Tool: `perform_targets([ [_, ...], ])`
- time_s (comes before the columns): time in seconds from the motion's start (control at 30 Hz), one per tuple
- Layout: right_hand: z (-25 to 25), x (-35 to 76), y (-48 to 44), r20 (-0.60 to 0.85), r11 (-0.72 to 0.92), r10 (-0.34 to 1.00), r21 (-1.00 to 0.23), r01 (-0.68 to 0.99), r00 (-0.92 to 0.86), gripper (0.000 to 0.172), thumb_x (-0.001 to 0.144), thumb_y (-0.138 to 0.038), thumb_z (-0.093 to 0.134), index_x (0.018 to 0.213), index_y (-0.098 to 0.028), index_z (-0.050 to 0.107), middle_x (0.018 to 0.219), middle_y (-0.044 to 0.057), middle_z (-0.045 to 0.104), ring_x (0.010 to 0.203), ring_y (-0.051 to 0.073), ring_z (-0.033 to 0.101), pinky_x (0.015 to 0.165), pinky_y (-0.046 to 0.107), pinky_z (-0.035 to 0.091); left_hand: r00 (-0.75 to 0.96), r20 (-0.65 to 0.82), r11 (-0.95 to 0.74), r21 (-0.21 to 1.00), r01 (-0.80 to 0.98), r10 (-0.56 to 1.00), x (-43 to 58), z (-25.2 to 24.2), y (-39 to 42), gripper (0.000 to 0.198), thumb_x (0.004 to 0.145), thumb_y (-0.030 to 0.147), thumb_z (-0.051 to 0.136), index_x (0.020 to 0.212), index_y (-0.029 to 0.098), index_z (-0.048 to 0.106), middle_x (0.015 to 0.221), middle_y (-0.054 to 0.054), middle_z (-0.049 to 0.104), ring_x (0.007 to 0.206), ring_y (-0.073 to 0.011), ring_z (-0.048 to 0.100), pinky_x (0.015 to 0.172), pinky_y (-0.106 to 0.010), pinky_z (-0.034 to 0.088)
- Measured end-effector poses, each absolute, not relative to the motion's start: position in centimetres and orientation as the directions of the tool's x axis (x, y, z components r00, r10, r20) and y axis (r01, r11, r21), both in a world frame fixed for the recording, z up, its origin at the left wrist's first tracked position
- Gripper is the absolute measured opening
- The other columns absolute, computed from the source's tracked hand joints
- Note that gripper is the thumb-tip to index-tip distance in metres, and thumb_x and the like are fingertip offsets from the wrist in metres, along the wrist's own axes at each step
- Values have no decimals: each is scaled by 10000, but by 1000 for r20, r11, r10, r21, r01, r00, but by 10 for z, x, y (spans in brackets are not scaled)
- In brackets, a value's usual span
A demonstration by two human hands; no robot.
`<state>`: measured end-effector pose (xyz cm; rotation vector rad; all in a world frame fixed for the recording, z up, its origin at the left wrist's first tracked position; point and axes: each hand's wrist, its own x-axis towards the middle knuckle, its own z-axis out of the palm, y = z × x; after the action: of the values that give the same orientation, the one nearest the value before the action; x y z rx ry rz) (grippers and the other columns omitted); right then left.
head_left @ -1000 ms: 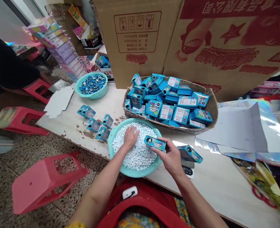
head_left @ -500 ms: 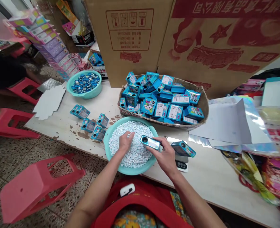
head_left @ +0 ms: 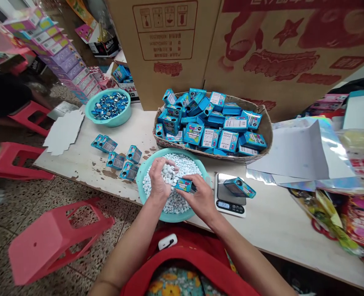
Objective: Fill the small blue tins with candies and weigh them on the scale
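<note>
My left hand (head_left: 161, 177) is cupped round a heap of small white candies (head_left: 169, 174), held above the turquoise basin (head_left: 140, 193) of the same candies. Touching the heap is the end of a small blue candy tin (head_left: 183, 184), tipped on its side in my right hand (head_left: 201, 193). Its opening is hidden against the candies. Another blue tin (head_left: 239, 187) with a round hole lies tilted on a digital scale (head_left: 230, 206) to the right. Several more blue tins (head_left: 129, 170) with holes stand left of the basin.
Behind the basin, a cut-down cardboard box (head_left: 266, 142) holds many blue tins. A turquoise bowl (head_left: 120, 118) of shiny blue and silver caps stands back left. Paper sheets (head_left: 295, 156) lie right, and a red stool (head_left: 49, 238) is on the floor left.
My left hand has scooped up candies from the basin and turned inward. My right hand has moved left, tipping the tin toward them and uncovering the scale.
</note>
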<state>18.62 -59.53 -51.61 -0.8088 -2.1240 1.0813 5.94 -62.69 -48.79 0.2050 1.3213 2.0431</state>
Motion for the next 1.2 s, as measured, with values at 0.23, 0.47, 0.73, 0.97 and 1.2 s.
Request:
perform_targets([
  [0.23,-512,183,-591,216,447,755,-860,245,-619,279,739,-316,730,978,-225,619,922,50,648,891,240,608,799,371,475,-794,-174,-250,891,-378,583,58,-486,-620,261,754,364,638,646,163,511,521,43,459,514,-102,532,563,-232,456],
  [0.47,-509,181,-589,216,428,770,-873,235,-601,291,723,-276,745,974,-220,609,944,52,642,920,244,600,811,378,462,-794,-148,-237,908,-345,589,59,-483,-619,265,766,374,640,681,158,513,589,27,515,522,-87,529,539,-210,438],
  [0.73,-507,183,-588,195,386,790,-895,224,-581,275,727,-280,735,973,-228,624,931,42,644,905,233,605,809,367,477,-809,-118,-216,933,-289,576,62,-480,-618,280,784,397,628,683,163,511,577,29,512,521,-93,532,522,-208,432],
  [0.97,-510,177,-587,173,358,799,-906,225,-576,277,695,-246,749,945,-220,632,906,37,643,877,227,606,791,355,479,-796,-127,-219,925,-311,591,65,-486,-618,318,811,458,595,717,164,517,572,25,505,468,-79,489,444,-192,383],
  [1.2,-510,174,-590,155,297,800,-942,157,-580,337,650,-198,791,946,-222,632,887,11,626,856,194,597,770,310,474,-778,-145,-229,909,-349,611,62,-473,-619,349,785,455,645,664,155,515,428,67,365,356,-35,301,350,-158,207],
])
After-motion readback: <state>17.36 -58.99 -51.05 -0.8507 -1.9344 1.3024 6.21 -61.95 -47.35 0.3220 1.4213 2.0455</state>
